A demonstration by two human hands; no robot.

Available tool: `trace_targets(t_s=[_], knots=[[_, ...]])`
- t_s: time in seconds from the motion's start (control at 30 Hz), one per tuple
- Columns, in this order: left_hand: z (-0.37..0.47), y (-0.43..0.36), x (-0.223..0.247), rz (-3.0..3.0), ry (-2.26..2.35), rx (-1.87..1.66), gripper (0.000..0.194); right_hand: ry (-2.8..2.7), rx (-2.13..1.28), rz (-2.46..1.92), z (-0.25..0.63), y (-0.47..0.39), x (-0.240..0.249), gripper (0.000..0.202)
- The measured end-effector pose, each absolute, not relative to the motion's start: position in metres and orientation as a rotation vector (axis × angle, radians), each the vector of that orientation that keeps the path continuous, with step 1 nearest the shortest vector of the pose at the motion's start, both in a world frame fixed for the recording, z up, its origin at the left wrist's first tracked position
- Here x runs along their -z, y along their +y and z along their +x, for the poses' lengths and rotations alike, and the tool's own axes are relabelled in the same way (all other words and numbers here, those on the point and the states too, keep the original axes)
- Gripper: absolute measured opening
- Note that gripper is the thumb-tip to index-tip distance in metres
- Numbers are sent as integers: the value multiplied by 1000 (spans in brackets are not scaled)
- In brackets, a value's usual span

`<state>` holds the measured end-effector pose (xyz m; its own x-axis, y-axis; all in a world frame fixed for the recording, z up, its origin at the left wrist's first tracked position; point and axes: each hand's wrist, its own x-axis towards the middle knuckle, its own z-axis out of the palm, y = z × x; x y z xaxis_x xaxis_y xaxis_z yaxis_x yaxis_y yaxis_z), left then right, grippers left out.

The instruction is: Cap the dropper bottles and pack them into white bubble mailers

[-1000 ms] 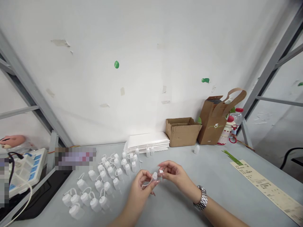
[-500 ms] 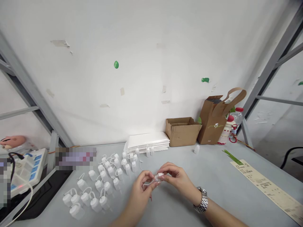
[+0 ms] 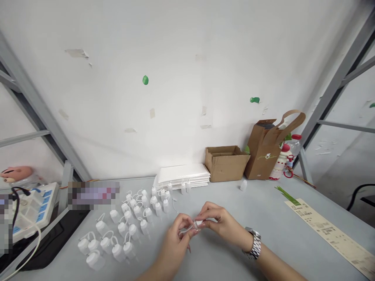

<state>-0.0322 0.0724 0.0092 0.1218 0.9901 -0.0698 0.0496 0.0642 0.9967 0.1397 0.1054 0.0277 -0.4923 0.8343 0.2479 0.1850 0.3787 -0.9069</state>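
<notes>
bottle (image 3: 197,224), one, between two hands (image 3: 176,236) (image 3: 219,223)

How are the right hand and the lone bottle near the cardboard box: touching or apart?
Apart: the head view shows grey tabletop between the right hand and the lone bottle.

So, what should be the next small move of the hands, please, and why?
Perhaps the right hand should gently press the white piece toward the left hand: both hands meet around it, and the bottles alongside have white tops.
</notes>
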Motion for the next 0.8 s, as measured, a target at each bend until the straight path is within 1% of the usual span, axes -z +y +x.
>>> trace_targets(t_s=[0.27, 0.53, 0.67, 0.8], knots=[[-34, 71, -9, 1288, 1138, -967, 15, -1968, -1210, -912, 147, 108, -33, 16], [-35, 74, -10, 1225, 955, -976, 28, -1829, -1405, -801, 151, 113, -33, 18], [-33, 74, -8, 1210, 977, -1000, 32, -1904, -1291, -856, 148, 111, -36, 20], [-32, 73, -6, 1207, 1037, -1009, 30, -1945, -1151, -1025, 141, 106, -34, 21]])
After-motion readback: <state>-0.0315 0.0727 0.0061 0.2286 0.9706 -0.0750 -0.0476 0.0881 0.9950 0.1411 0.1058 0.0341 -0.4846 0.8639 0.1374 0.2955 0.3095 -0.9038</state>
